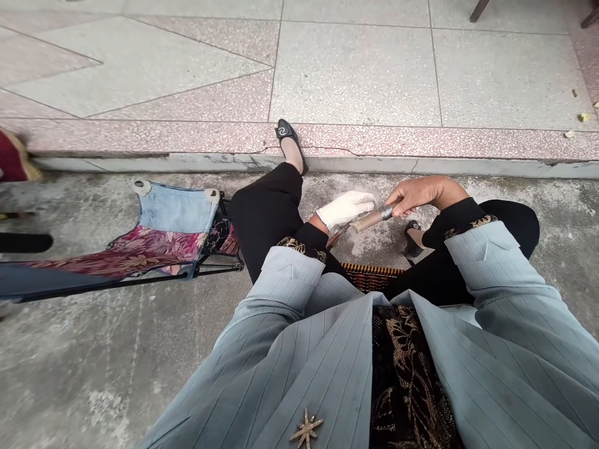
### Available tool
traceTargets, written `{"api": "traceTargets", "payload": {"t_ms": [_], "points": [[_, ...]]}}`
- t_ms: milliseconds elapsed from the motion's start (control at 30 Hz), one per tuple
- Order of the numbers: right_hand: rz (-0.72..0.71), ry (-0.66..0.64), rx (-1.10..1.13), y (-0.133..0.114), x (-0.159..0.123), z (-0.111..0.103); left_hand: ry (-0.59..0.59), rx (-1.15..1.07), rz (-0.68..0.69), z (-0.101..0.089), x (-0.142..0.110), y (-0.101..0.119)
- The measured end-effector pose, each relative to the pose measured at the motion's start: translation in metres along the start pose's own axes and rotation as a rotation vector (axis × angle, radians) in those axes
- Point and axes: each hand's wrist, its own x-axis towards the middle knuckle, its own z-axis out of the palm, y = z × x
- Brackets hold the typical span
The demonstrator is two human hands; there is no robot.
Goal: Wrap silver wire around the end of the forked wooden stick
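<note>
The tube [369, 221] was in the air in front of the wearer's lap, slightly tilted in view, with a silvery band near its right end. The right hand [416, 194], bare, was closed on that end, thumb and fingers pinched together. The left hand [345, 209], in a white glove, was just beside the tube's other side, its fingers curved and close together; whether they touched the tube could not be told. A slim tool [337, 236], part metal and part reddish, showed below the glove. Whether the left hand gripped it could not be determined.

Below the hands, a woven item [372, 278] with a yellow and black rim was partly visible between the black trousers [266, 215]. The left shoe [291, 146] lay across the edge of the tiled step [355, 75]; the right shoe [412, 241] was over the concrete ground [182, 349]. A folding chair [161, 246] with floral fabric was to the left of the legs. The grey jacket [299, 374] bore a star brooch [306, 428].
</note>
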Motion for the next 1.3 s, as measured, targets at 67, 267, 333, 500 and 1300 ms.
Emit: {"api": "traceTargets", "payload": {"t_ms": [67,267,333,500,1300], "points": [[-0.032,0.070,0.058,0.003,-0.005,-0.002,0.041,-0.093,-0.001,0.003,0.004,-0.006],[-0.123,0.286,0.272,0.003,-0.010,0.001,0.015,-0.440,-0.103,0.021,0.007,-0.007],[-0.145,0.406,0.331,0.001,-0.008,0.004,0.010,-0.425,-0.124,0.022,0.005,-0.002],[-0.016,0.632,0.293,-0.003,0.006,0.010,0.006,-0.166,-0.017,0.017,0.006,0.007],[0.064,0.071,-0.043,0.007,0.001,0.001,0.159,-0.079,0.010,0.007,0.005,0.008]]}}
